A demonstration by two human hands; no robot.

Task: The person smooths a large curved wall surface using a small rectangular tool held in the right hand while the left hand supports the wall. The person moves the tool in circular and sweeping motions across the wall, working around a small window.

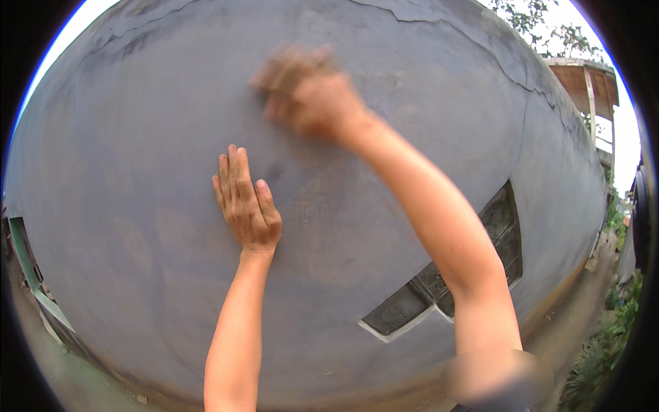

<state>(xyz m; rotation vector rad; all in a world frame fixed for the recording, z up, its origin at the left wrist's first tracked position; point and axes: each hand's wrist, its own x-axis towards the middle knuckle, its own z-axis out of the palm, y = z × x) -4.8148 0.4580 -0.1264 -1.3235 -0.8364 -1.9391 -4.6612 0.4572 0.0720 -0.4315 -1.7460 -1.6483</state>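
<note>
My left hand (246, 206) lies flat against a grey plastered wall (137, 158), fingers pointing up and the thumb a little apart. Dirt darkens its fingers. Higher up and to the right, my right hand (312, 99) is smeared by motion close to the wall surface. Its fingers look bent round a brownish, block-like thing (283, 74), too blurred to name. Whether that thing touches the wall I cannot tell. Faint darker and browner patches mark the plaster between and below the hands.
Behind my right forearm, dark patterned panels (398, 309) with a pale edge are set in the wall. Cracks run along its upper part. A green-edged opening (31, 264) is at far left. Plants (607, 350) and a wooden roofed structure (583, 82) stand at right.
</note>
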